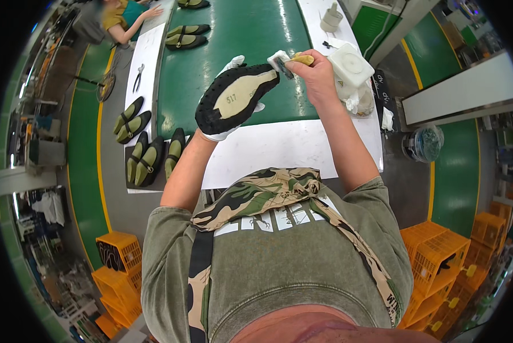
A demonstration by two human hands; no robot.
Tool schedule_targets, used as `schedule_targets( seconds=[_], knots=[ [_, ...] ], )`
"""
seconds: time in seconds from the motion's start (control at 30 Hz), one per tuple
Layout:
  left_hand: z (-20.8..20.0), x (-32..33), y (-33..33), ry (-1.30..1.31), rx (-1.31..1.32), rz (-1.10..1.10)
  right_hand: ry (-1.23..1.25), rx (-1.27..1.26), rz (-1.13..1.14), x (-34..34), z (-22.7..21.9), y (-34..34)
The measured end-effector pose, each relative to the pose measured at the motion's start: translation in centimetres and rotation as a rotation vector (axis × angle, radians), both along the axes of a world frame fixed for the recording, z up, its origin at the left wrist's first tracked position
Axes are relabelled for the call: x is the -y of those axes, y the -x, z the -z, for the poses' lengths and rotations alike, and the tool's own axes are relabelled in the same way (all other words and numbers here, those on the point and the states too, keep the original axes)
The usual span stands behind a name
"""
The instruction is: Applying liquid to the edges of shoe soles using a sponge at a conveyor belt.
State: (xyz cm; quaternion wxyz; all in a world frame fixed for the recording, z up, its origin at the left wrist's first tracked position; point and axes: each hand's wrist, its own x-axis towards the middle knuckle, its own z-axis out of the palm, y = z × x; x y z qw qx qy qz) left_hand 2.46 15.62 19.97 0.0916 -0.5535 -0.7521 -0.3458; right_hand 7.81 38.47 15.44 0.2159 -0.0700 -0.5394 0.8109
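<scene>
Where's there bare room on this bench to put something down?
Bare: the white tabletop between your left forearm and right forearm, and the green belt beyond the black shoe, right of the shoe pairs along its left edge. Crowded: the near-left corner, packed with strap shoes, and the right ledge, holding a white container and plastic bag.

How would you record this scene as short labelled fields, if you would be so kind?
Left hand: white-gloved, holding a black shoe with a cream sole board, underside facing the camera
Right hand: bare, holding a yellow-handled, white-headed tool by the shoe's narrow end; contact unclear
Work surface: flat green surface, white tabletop nearer the person
Left side: olive-and-black strapped shoes, grey metal pliers
Right side: white square plastic container
Far left: another person's hand
</scene>
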Motion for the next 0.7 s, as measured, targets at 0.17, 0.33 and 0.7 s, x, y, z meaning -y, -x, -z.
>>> schedule_targets(
  seconds=[0.17, 0.33, 0.7],
  knots=[
    [0.2, 1.0, -1.8, -0.056, 0.218, -0.131, 0.006, 0.026, -0.009, 1.9, 0.3, 0.5],
    [0.9, 1.9, -1.7, -0.06, -0.076, -0.22, 0.112, 0.074, -0.141, 4.5, -2.6, 0.1],
    [2.5, 1.9, -3.4, -0.169, 0.362, -0.428, 0.114, -0.145, -0.404, 6.5, -9.0, 0.2]
  ],
)
